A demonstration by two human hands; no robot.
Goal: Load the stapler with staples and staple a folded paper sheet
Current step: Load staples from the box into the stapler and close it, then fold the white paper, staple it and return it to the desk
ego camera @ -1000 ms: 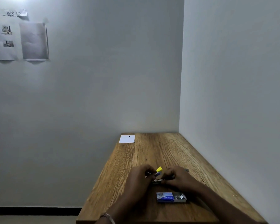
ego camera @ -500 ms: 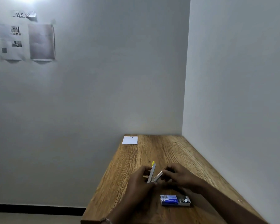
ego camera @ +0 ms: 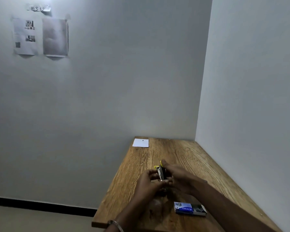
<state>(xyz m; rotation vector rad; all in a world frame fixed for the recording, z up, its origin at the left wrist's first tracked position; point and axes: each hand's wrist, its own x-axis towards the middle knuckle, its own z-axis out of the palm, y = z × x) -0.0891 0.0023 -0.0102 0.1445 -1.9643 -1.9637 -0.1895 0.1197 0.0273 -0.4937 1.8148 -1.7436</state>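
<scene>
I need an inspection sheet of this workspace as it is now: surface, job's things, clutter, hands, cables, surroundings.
Surface: wooden table set in a room corner.
Job's things: stapler with yellow parts, swung open and upright, held by both hands; staple box open, near the front edge; white paper sheet at the far left corner.
Clutter: nothing seen.
Hands: left hand and right hand both grip the stapler.
Cables: nothing seen.
Surroundings: grey walls; printed sheets taped up, label "WS 12" above.
</scene>
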